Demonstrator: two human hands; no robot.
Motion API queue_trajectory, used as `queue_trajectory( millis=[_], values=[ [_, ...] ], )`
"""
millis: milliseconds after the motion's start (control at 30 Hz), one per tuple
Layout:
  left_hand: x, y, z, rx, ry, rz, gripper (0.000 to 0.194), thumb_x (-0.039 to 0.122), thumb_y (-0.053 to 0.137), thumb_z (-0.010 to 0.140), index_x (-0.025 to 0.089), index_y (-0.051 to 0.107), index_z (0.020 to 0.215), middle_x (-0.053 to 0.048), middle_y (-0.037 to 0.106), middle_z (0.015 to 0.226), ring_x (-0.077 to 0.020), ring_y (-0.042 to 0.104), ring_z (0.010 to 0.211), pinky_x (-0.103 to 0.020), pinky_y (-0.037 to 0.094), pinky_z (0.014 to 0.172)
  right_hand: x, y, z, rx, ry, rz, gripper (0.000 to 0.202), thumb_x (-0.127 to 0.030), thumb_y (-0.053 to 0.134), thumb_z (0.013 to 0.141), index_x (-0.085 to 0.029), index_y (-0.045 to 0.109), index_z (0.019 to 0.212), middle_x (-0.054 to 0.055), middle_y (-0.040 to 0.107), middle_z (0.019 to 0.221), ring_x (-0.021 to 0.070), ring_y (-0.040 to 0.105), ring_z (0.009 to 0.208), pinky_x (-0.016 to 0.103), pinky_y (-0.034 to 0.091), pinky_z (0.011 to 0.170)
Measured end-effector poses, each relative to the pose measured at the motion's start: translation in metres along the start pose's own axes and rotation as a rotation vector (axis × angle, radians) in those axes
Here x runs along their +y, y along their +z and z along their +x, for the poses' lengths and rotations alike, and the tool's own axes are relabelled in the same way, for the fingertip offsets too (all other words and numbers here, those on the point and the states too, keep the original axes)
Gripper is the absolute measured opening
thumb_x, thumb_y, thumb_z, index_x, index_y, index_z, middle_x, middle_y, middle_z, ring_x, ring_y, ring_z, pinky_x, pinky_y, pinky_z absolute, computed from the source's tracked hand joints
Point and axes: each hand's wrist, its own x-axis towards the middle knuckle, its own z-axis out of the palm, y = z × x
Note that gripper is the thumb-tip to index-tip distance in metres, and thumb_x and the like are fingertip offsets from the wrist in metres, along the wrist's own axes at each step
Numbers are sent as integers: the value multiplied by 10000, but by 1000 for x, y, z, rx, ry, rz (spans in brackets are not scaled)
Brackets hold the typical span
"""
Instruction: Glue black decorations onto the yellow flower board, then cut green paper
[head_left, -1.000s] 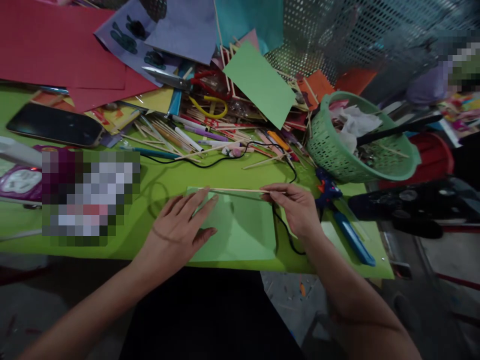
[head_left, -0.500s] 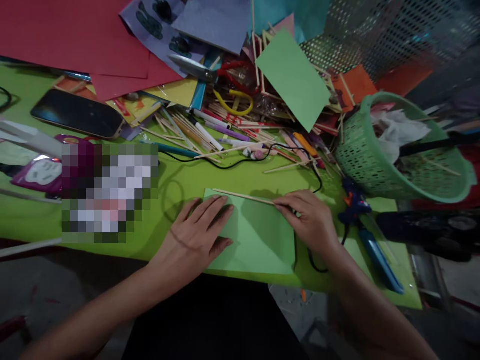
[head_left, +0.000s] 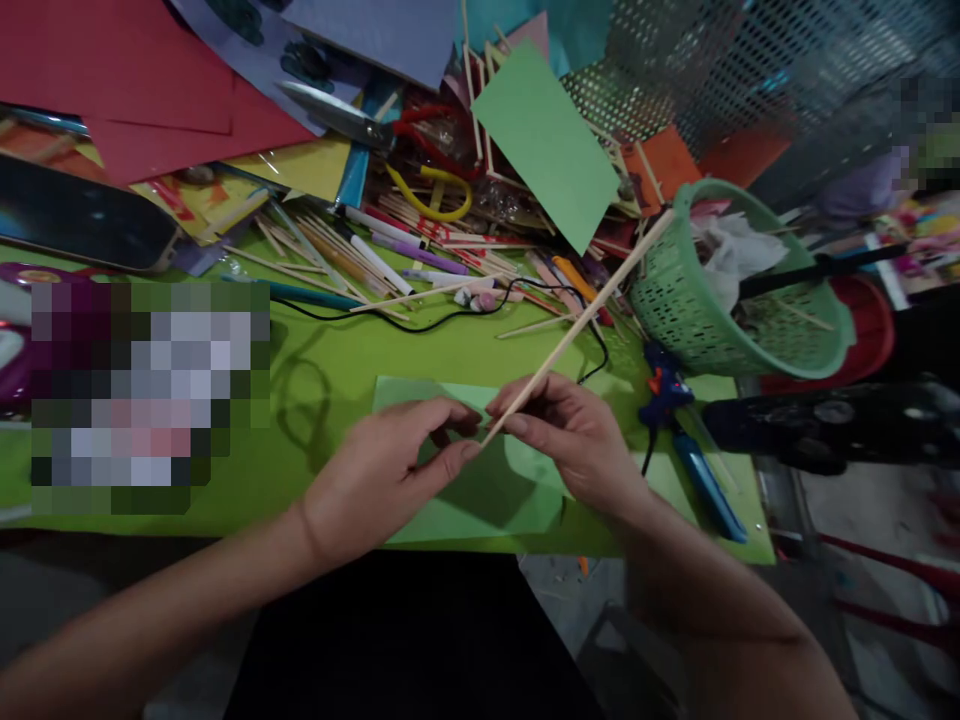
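Stick [head_left: 585, 320] lifted from green sheet [head_left: 450, 512], pinched in right hand [head_left: 585, 440]; left hand [head_left: 379, 470] narrowly parted at lower tip.
Glue gun [head_left: 663, 388], basket [head_left: 686, 305] crowd desk's [head_left: 247, 490] right end.

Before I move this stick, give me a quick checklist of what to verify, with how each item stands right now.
1. Stick secured by the right hand: ok, pinched between thumb and fingers.
2. Left hand gripping the stick's near end: cannot tell; the thumb tip is right by it, but contact is unclear.
3. Stick lying on the green sheet below the hands: not ok, it slants up toward the green basket.
4. Glue gun in sight: ok, on the right, in front of the basket.
5. Glue on the stick: cannot tell, too small to see.
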Motion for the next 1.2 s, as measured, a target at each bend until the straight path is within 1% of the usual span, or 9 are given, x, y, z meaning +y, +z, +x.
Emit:
queue_trajectory(
  millis=[100,200,333,400,467,533,667,867,1200],
  values=[
    [5,5,6,-45,-24,-12,155,293,583,977,200,667,884,26,727,808,-130,661,723,-248,465,632,2,11,4,-20,-82,1,185,-354,797,849,-215,675,863,-12,642,851,125,621,782,257,516,720],
    [-1,2,3,7,-10,74,144,253,572,969,199,658,867,21,704,775,-137,642,713,-254,442,631,2,5,4,34,-149,-182,170,-346,769,873,-216,664,906,-14,625,823,125,584,728,262,496,668],
    [-19,-13,-7,115,30,269,180,279,519,994,193,669,944,-19,729,858,-178,664,774,-301,454,693,-5,-19,1,468,-455,-487,282,-244,784,848,-231,616,1074,14,614,942,142,585,751,283,507,666],
    [-26,-18,-11,135,59,365,207,293,499,1005,192,668,939,-29,732,861,-201,672,788,-328,449,712,-9,-30,1,588,-592,-655,336,-222,783,845,-234,605,1131,37,613,1014,155,587,761,313,521,691],
    [-30,-20,-13,129,98,426,215,290,490,1015,198,669,939,-28,733,865,-211,678,800,-342,441,725,-12,-34,1,490,-674,-900,287,-203,752,872,-237,641,1135,55,646,1046,182,614,820,344,527,752],
    [-31,-20,-14,122,144,465,220,281,484,1025,203,672,942,-22,731,866,-212,680,807,-348,437,736,-12,-35,1,280,-725,-1134,203,-194,712,910,-237,691,1107,61,692,1037,213,641,911,357,514,804],
    [-32,-16,-16,134,224,529,246,276,476,1039,205,689,940,-22,736,863,-212,683,804,-357,451,748,-4,-33,2,41,-790,-1282,104,-200,672,950,-224,739,1027,49,741,954,199,651,843,346,472,757],
    [-37,-11,-36,321,197,671,314,254,582,991,156,650,1281,-120,743,1197,-286,692,1051,-445,502,914,12,-40,9,104,-607,-1198,113,-247,657,969,-203,761,960,53,730,881,208,648,843,353,470,776],
    [-36,-7,-45,222,202,681,276,209,589,975,203,682,1234,-76,730,1301,-262,713,1113,-459,472,986,34,-27,19,18,-538,-1134,180,-231,611,991,-243,781,1047,59,718,873,208,628,830,349,470,743]
  ],
)
